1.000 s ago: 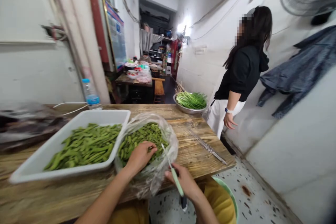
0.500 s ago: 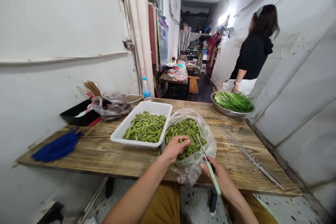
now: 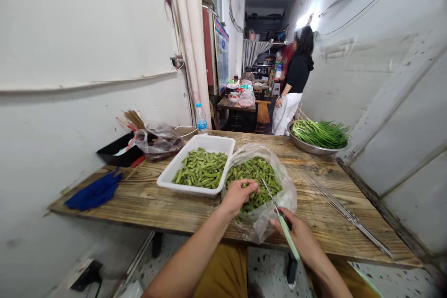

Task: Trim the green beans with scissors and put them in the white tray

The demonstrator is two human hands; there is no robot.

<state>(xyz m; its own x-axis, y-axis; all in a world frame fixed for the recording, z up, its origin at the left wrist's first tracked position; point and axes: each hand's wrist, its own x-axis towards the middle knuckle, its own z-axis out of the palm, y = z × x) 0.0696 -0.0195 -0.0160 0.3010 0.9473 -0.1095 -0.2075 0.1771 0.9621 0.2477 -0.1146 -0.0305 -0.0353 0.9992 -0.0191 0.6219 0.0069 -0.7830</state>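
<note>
My left hand (image 3: 238,197) is in the plastic bag (image 3: 288,200), fingers (image 3: 249,186) together on green beans (image 3: 254,172). My right hand (image 3: 296,237) is clamped on a green-handled knife (image 3: 285,232). The bag sits on the desk (image 3: 174,209), touching a white tray (image 3: 209,139); a steel bowl (image 3: 314,151) of greens stands beyond.

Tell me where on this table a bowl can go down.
Bare wood lies between the blue cloth and the white tray, and between the plastic bag and the metal rods, below the steel basin. It is crowded where tray and bag meet.
</note>
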